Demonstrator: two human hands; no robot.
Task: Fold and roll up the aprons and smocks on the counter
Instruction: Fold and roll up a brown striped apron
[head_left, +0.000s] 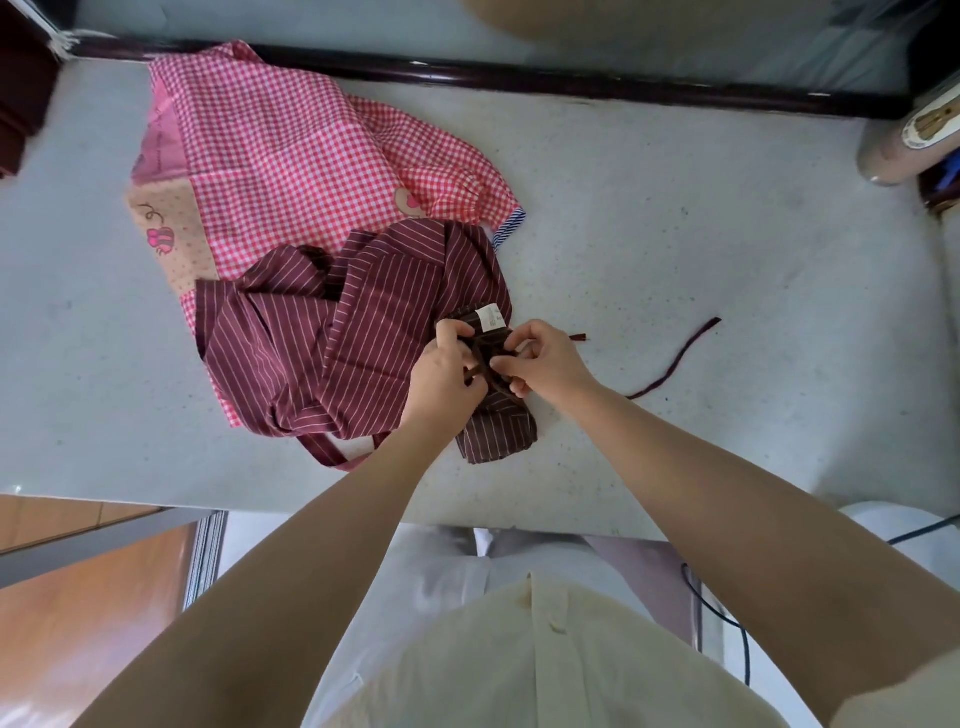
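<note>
L hand (448, 370) & R hand (545, 359) pinch dark tie strings (675, 364) over rolled maroon striped apron (498, 431); loose striped apron (332, 332) beside; pink gingham smock (291, 156) behind on bench (727, 249).

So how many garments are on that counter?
3: a pink checked smock at the back, a maroon striped apron spread before it, a rolled maroon bundle gripped by left hand and right hand. Others may be hidden beneath.
</note>
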